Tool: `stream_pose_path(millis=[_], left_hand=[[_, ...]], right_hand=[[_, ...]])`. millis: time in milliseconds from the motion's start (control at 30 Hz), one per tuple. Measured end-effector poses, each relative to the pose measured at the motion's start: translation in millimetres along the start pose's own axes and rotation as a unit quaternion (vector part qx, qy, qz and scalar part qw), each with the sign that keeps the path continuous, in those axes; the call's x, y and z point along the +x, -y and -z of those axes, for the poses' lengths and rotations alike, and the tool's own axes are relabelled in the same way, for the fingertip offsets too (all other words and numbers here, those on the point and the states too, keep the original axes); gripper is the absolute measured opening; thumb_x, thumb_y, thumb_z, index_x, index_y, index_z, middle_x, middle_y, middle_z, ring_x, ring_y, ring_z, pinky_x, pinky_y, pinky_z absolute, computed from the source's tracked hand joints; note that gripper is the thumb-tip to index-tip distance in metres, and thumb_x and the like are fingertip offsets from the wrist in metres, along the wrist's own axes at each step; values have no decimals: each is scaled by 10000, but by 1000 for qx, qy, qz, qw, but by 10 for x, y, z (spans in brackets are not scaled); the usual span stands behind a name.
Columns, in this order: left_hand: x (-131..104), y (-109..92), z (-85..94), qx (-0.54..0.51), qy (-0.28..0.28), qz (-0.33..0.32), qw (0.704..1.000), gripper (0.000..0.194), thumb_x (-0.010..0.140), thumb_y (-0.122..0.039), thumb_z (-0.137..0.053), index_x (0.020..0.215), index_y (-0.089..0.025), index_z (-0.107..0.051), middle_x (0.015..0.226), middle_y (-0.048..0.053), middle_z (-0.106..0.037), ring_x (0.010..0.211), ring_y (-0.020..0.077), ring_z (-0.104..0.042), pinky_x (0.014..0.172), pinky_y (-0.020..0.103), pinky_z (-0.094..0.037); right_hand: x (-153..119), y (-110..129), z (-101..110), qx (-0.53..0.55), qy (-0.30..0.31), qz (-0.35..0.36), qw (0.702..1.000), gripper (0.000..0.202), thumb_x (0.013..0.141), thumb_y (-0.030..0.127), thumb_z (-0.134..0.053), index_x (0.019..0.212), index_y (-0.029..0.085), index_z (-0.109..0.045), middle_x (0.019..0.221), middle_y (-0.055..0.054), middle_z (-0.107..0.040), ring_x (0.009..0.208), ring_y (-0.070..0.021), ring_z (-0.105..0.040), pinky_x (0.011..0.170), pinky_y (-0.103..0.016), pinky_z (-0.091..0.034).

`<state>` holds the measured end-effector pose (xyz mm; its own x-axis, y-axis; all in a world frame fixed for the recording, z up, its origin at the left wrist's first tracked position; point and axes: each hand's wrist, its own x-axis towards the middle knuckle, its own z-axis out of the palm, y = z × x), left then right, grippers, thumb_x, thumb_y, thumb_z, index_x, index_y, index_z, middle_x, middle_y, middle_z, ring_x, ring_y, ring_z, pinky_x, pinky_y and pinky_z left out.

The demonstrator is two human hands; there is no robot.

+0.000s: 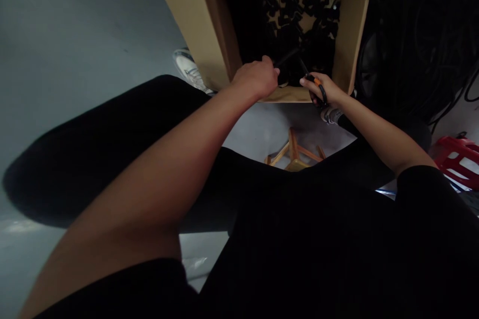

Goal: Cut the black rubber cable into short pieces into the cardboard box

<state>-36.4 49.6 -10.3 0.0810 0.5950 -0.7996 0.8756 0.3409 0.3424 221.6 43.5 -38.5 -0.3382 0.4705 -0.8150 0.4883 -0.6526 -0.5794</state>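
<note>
Over the near side of a cardboard box [286,93], my left hand [258,77] is closed around the end of a dark, thin strip-like part [288,56]. My right hand [320,87] grips scissors [320,87] with black and orange handles. Their blades point up and left, with the tip close to the far end of the dark part; whether they touch it I cannot tell. Inside the box lie several small black parts [290,15] on its brown bottom. The lower left of the box interior is too dark to make out.
Below the box is a wooden stool [294,152] between my legs. A red plastic basket or stool [458,162] stands at the right. Dark cables [445,104] hang behind the box's right side. My shoe [189,67] rests by its left wall.
</note>
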Motion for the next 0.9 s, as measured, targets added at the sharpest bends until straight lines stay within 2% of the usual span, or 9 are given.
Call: stream_pose_path(millis=[100,167,267,367,467,567,733,833,900], left_hand=[[-72,-91,41,36,14,9,999,713,1320,-565,-519,1808,-80,-705,1610,298,-866,1641,500,-757,1400,644,-600],[-115,-145,53,56,33,-5,998,661,1324,-534,-536,1808,-121,-715,1638,278,-860,1647,489,-763,1393,610,-608],[-168,-207,62,76,46,-19,996,607,1326,-513,-533,1798,-182,-725,1664,255,-853,1645,478,-771,1377,557,-616],[-197,-243,77,81,32,-5,996,619,1333,-487,-500,1812,-147,-695,1691,282,-834,1632,476,-780,1365,535,-620],[-192,-246,88,79,27,10,996,631,1336,-440,-477,1822,-89,-677,1718,320,-813,1641,484,-782,1379,549,-618],[-159,-209,82,66,23,13,997,647,1338,-454,-489,1839,-88,-673,1699,323,-822,1625,491,-795,1384,577,-625],[-124,-150,74,29,10,16,999,691,1319,-544,-559,1871,-141,-663,1630,308,-856,1586,522,-808,1373,636,-634],[-151,-172,69,44,22,8,999,682,1322,-545,-570,1866,-143,-660,1624,296,-859,1599,510,-801,1371,611,-630],[-177,-200,61,63,37,-12,997,646,1334,-514,-546,1858,-155,-663,1637,273,-859,1614,484,-797,1367,569,-629]], right_hand=[[18,-9,-26,19,43,5,999,443,1254,609,-885,1268,288,-581,769,87,-573,609,-148,-619,513,-209,-489],[22,-8,-44,21,48,6,999,405,1271,563,-876,1243,281,-587,787,86,-593,609,-131,-623,524,-200,-486],[11,-6,-61,15,33,23,999,543,1244,686,-912,1164,283,-557,753,99,-549,575,-113,-557,511,-204,-444],[6,-27,-64,9,10,37,999,657,1187,807,-937,1131,291,-533,702,117,-506,543,-113,-507,481,-213,-416],[29,-67,-48,1,-22,18,1000,656,1198,831,-906,1130,290,-541,667,117,-488,526,-121,-493,457,-221,-410],[55,-89,-16,7,-35,5,999,626,1225,815,-879,1151,283,-556,660,113,-474,531,-124,-492,463,-223,-415],[17,-21,-34,8,27,-1,1000,523,1269,707,-867,1255,268,-582,751,86,-577,608,-142,-599,538,-228,-477],[-20,24,-82,12,63,-8,998,448,1279,626,-875,1287,268,-605,843,55,-663,686,-151,-680,595,-231,-535],[-27,26,-101,6,58,0,998,442,1277,619,-882,1257,268,-613,857,49,-671,685,-143,-672,593,-225,-528]])
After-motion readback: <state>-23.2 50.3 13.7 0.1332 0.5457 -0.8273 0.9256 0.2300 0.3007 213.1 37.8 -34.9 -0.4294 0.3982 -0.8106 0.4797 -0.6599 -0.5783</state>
